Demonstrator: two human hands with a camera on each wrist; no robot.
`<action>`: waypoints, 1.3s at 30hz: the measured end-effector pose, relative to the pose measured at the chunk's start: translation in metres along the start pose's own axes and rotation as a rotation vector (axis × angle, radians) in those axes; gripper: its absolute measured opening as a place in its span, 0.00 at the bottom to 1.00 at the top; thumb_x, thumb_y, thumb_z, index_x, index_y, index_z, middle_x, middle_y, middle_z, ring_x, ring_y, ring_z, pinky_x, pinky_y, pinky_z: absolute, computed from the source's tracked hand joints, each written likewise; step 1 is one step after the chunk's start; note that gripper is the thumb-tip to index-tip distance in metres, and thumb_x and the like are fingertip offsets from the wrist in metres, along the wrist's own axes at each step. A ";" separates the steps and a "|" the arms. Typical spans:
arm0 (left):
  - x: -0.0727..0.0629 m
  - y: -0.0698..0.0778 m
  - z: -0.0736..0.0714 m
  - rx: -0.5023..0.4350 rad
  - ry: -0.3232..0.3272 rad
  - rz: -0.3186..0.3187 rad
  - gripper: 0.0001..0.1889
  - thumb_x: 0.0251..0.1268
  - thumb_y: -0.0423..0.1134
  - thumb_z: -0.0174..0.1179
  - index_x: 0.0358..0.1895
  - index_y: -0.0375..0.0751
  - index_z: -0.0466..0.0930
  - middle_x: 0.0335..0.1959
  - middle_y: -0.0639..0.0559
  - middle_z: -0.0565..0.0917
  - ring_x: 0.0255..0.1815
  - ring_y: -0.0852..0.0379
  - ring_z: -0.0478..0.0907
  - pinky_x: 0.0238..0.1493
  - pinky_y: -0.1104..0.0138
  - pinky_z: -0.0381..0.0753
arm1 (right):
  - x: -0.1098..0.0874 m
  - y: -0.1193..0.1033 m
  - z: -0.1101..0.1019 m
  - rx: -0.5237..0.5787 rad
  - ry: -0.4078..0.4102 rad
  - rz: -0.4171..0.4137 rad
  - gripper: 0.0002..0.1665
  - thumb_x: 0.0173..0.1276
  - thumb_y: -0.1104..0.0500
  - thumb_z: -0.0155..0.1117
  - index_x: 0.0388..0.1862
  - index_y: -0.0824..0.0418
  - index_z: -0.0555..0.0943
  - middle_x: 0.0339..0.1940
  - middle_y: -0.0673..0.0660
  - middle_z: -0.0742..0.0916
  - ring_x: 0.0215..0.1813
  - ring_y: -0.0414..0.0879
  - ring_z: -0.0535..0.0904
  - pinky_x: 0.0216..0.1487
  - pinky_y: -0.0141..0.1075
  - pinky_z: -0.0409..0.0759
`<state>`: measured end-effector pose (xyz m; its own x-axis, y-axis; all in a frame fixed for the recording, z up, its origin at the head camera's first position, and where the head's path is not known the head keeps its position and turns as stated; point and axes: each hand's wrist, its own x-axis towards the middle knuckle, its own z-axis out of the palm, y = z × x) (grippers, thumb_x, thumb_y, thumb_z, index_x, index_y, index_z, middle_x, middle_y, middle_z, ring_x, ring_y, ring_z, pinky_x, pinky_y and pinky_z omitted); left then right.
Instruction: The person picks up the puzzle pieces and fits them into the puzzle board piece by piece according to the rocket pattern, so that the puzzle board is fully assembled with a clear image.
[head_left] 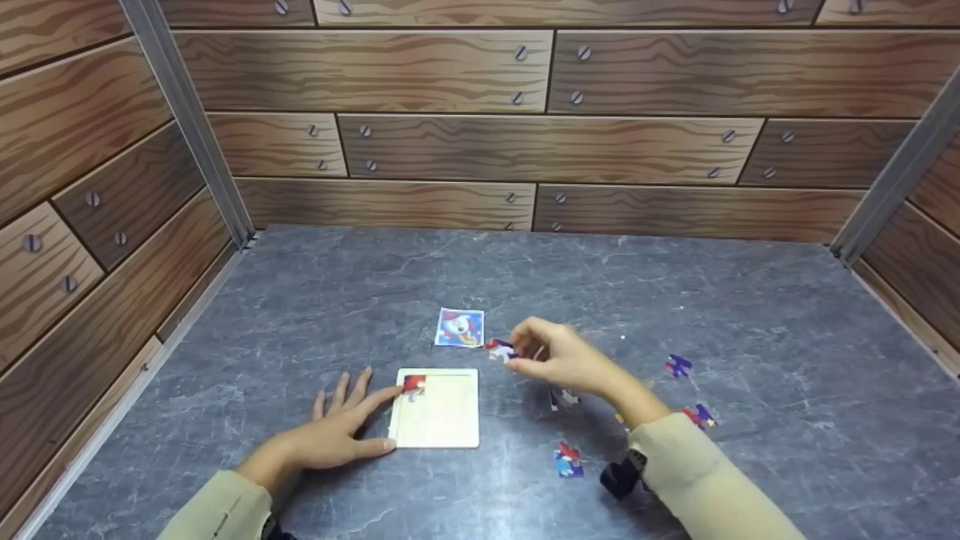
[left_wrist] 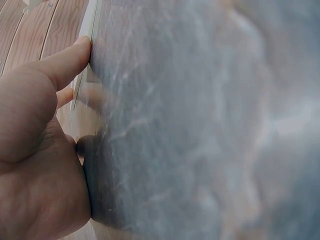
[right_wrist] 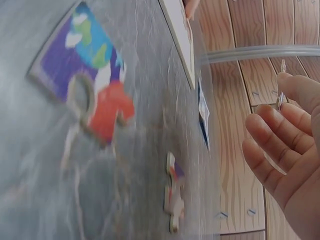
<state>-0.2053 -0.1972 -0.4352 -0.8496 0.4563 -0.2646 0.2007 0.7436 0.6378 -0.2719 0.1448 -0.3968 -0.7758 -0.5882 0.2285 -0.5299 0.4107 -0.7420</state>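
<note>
Grey counter (head_left: 337,300) bears the tray (head_left: 454,427), left of your right hand (head_left: 556,354), which pinches a puzzle piece (head_left: 500,351); your straight-fingered left hand (head_left: 339,431) touches the tray.

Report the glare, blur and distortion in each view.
Head: pale glare on the gray tabletop below the puzzle tray. Left wrist: tabletop mostly smeared, bright patch near the right edge; left hand clearer. Right wrist: red-and-blue puzzle piece slightly soft, gray rail looks bowed.
</note>
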 end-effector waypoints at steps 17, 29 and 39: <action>0.000 0.002 0.000 0.003 -0.011 -0.021 0.38 0.60 0.61 0.55 0.73 0.64 0.50 0.73 0.39 0.30 0.69 0.37 0.17 0.58 0.37 0.17 | 0.025 -0.012 0.034 -0.023 -0.041 -0.054 0.13 0.60 0.59 0.67 0.41 0.64 0.77 0.31 0.50 0.82 0.34 0.41 0.78 0.37 0.37 0.79; 0.001 0.001 0.002 0.016 0.011 -0.013 0.38 0.60 0.62 0.55 0.73 0.64 0.50 0.73 0.36 0.31 0.69 0.35 0.18 0.57 0.36 0.18 | 0.043 -0.031 0.055 0.012 -0.075 -0.090 0.12 0.60 0.60 0.67 0.39 0.64 0.77 0.30 0.51 0.82 0.34 0.42 0.78 0.37 0.34 0.78; 0.000 0.001 0.002 0.018 0.023 0.015 0.38 0.61 0.60 0.55 0.73 0.63 0.51 0.73 0.36 0.30 0.69 0.34 0.18 0.56 0.35 0.18 | 0.050 -0.023 0.065 -0.023 -0.109 -0.054 0.12 0.59 0.60 0.68 0.39 0.64 0.77 0.30 0.50 0.81 0.34 0.41 0.77 0.38 0.32 0.77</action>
<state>-0.2037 -0.1953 -0.4359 -0.8573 0.4563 -0.2386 0.2220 0.7457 0.6282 -0.2762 0.0605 -0.4097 -0.7049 -0.6813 0.1973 -0.5786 0.3915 -0.7155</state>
